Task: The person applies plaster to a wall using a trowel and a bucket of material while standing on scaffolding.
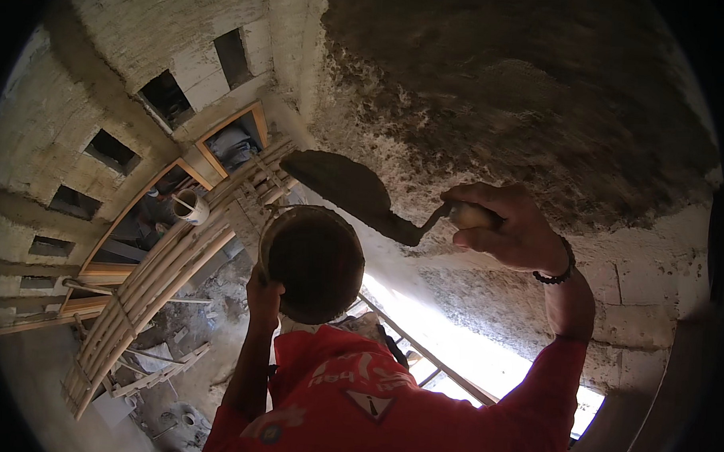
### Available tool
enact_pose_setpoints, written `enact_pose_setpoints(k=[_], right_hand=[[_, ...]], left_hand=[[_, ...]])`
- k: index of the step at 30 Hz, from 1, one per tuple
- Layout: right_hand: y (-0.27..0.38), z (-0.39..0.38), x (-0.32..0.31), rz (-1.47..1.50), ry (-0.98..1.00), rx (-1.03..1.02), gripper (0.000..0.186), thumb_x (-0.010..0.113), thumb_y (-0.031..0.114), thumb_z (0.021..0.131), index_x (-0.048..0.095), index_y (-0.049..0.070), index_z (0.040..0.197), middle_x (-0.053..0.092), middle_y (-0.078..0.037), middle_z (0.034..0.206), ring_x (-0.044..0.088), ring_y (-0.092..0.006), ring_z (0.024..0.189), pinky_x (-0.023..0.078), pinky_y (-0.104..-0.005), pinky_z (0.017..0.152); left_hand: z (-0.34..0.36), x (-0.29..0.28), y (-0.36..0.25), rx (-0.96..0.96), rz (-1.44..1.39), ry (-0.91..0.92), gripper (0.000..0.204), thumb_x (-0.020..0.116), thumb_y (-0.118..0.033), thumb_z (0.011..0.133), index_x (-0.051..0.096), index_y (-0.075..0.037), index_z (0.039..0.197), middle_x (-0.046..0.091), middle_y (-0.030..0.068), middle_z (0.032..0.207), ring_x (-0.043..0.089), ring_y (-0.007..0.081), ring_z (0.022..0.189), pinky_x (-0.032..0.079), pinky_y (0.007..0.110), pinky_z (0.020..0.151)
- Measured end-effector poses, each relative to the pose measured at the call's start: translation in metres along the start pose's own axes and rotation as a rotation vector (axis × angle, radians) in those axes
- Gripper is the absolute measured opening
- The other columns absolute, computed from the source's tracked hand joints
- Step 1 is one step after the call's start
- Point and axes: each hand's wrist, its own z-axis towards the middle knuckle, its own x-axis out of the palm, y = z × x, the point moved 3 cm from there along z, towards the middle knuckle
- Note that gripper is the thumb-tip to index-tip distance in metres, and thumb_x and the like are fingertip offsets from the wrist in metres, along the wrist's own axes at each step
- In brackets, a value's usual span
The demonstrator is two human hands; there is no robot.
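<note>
My left hand (pixel 265 296) grips the rim of a round, dark bucket (pixel 317 264), its thumb over the edge. The bucket's inside is in shadow, so how much it holds is hard to make out. In my right hand (pixel 521 227) is a trowel (pixel 343 189), the fingers wrapped round its pale handle. Its wide blade is coated with dark mortar and reaches left above the bucket. Beyond the trowel rises a wall with a coat of dark, wet plaster (pixel 525 112), rough and patchy along its lower edge.
Bundled poles (pixel 148 290) form a scaffold at the left, with a white bucket (pixel 191 207) resting beside them. A block wall (pixel 96 81) with rectangular openings curves behind. Rubble (pixel 208 300) lies on the floor below. Bright light comes through an opening (pixel 446 328) at lower right.
</note>
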Motion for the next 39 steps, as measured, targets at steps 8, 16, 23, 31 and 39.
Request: enact_pose_setpoints(k=[8, 16, 23, 31, 39], right_hand=[[-0.177, -0.024, -0.062, -0.148, -0.272, 0.748, 0.046, 0.066, 0.028, 0.092, 0.056, 0.003, 0.129, 0.066, -0.008, 0.086, 0.058, -0.0093, 0.06, 0.049, -0.023, 0.051], [-0.111, -0.03, 0.019, 0.318, 0.025, 0.719, 0.027, 0.059, 0.031, 0.097, 0.056, 0.005, 0.1, 0.057, -0.002, 0.067, 0.056, -0.0066, 0.051, 0.051, -0.0234, 0.045], [-0.133, -0.053, 0.154, 0.278, 0.477, 0.695, 0.036, 0.053, 0.036, 0.096, 0.059, 0.005, 0.114, 0.065, -0.011, 0.08, 0.066, -0.0181, 0.07, 0.054, -0.0312, 0.057], [-0.136, -0.034, 0.187, -0.732, 0.17, 0.35, 0.037, 0.053, 0.014, 0.087, 0.055, 0.01, 0.123, 0.06, -0.018, 0.099, 0.067, -0.0351, 0.073, 0.057, -0.0445, 0.06], [-0.092, -0.056, 0.15, -0.579, 0.25, 0.318, 0.034, 0.057, 0.019, 0.087, 0.056, 0.011, 0.12, 0.06, -0.019, 0.095, 0.066, -0.0349, 0.072, 0.056, -0.044, 0.057]], left_hand=[[-0.009, -0.005, 0.004, 0.046, 0.079, -0.023, 0.056, 0.054, 0.0, 0.063, 0.058, 0.001, 0.119, 0.061, 0.0046, 0.092, 0.057, 0.0147, 0.081, 0.047, 0.026, 0.071], [0.006, 0.015, 0.009, 0.065, 0.04, 0.004, 0.049, 0.052, 0.003, 0.064, 0.058, 0.0, 0.112, 0.059, 0.0046, 0.091, 0.054, 0.0141, 0.077, 0.046, 0.027, 0.068], [0.028, 0.066, -0.015, 0.174, 0.06, 0.152, 0.06, 0.051, 0.006, 0.061, 0.057, 0.0, 0.12, 0.062, 0.0076, 0.099, 0.059, 0.0193, 0.09, 0.047, 0.029, 0.079], [0.03, 0.114, -0.064, 0.263, 0.132, 0.306, 0.056, 0.054, 0.0, 0.066, 0.059, -0.002, 0.121, 0.069, 0.0133, 0.097, 0.067, 0.0236, 0.087, 0.051, 0.035, 0.078], [0.014, 0.134, -0.083, 0.322, 0.205, 0.4, 0.054, 0.049, 0.004, 0.065, 0.059, 0.002, 0.118, 0.066, 0.0076, 0.096, 0.061, 0.0159, 0.085, 0.048, 0.028, 0.077]])
